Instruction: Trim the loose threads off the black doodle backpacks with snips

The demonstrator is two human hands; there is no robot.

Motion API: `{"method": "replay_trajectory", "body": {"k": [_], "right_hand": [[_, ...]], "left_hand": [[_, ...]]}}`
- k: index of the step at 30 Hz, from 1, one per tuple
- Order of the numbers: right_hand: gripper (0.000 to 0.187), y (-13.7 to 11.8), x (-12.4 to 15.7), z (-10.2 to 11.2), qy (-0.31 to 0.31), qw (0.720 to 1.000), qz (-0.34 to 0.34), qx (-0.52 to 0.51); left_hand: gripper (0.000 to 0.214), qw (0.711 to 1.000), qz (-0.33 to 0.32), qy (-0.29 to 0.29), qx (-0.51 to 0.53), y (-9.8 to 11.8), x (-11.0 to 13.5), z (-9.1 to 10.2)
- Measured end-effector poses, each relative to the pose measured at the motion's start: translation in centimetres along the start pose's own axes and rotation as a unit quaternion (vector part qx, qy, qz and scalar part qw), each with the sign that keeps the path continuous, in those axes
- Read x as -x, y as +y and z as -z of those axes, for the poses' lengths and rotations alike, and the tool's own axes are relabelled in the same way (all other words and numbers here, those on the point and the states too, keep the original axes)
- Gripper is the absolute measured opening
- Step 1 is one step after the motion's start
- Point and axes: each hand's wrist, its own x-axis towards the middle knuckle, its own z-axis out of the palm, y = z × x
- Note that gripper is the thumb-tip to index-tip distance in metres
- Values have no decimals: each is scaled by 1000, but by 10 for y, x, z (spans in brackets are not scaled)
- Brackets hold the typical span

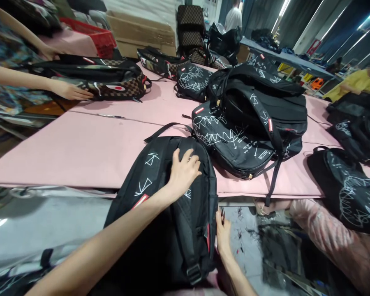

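A black backpack (pixel 160 213) with white scribble marks and red tabs hangs over the near edge of the pink table (pixel 89 152). My left hand (pixel 183 170) lies on its upper face, fingers spread and curled against the fabric. My right hand (pixel 223 234) is at the bag's right side by the zipper, pinching a small dark object I cannot make out.
Several more black printed backpacks (pixel 249 123) are piled on the table's middle and right. At far left another person's hands (pixel 69 89) rest on a checkered bag (pixel 111 82). Cardboard boxes and a red crate stand behind. Other people are at the far right and back.
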Motion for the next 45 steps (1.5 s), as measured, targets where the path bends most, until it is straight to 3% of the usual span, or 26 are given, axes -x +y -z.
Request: {"method": "replay_trajectory", "body": {"k": [3, 6, 8, 10, 12, 13, 14, 15, 17, 19, 22, 25, 29, 31, 33, 36, 38, 40, 42, 45], "right_hand": [[48, 3, -1, 1, -43, 999, -14, 5], [47, 4, -4, 2, -47, 999, -22, -12], [47, 6, -6, 3, -55, 997, -34, -40], [47, 8, -9, 4, -73, 994, -43, -69], [47, 11, -11, 5, -80, 992, -49, -83], [46, 13, -12, 5, -75, 992, -53, -85], [46, 14, -13, 5, -68, 992, -58, -87], [47, 14, -13, 6, -62, 992, -63, -89], [48, 13, -11, 5, -58, 990, -75, -100], [48, 8, -10, 5, -58, 989, -82, -112], [45, -6, -15, 7, -24, 991, -62, -118], [37, -32, -31, 10, 8, 995, 3, -104], [33, -91, -37, -3, 12, 990, 62, -123], [37, -122, -18, -25, -18, 985, 73, -157], [37, -142, 12, -58, -105, 975, 88, -175], [39, -138, 55, -109, -228, 955, 61, -182], [38, -122, 63, -128, -257, 956, 60, -127], [31, -107, 45, -130, -266, 956, 102, -69], [25, -104, 4, -124, -266, 941, 206, -32], [32, -123, -73, -114, -188, 922, 332, 61]], "left_hand": [[12, 998, 44, -44, -3, 5, -23, -42], [19, 997, 67, -41, 26, -6, -28, -59], [19, 992, 92, -31, 83, -11, -28, -46], [26, 968, 104, -59, 223, -13, -23, -16], [47, 900, 58, -158, 403, -20, -13, 20], [62, 856, 26, -216, 469, -26, -6, 37], [75, 830, 18, -239, 504, -34, 3, 50], [81, 833, 46, -225, 503, -44, 13, 59], [73, 897, 154, -130, 392, -64, 36, 63], [56, 946, 224, -60, 228, -79, 61, 52], [58, 970, 200, -85, 108, -77, 95, 28], [42, 984, 168, -42, 39, -52, 110, 17], [35, 983, 98, -18, 156, -21, 100, 2], [31, 965, 168, 9, 202, -18, 85, -16], [30, 948, 247, 43, 197, -24, 67, -36], [33, 960, 238, 7, 148, -47, 38, -55], [28, 971, 202, -35, 123, -66, 21, -54], [17, 976, 175, -64, 110, -79, 9, -43], [10, 980, 149, -89, 100, -82, 6, -30], [10, 985, 107, -96, 91, -70, 16, -21]]}}
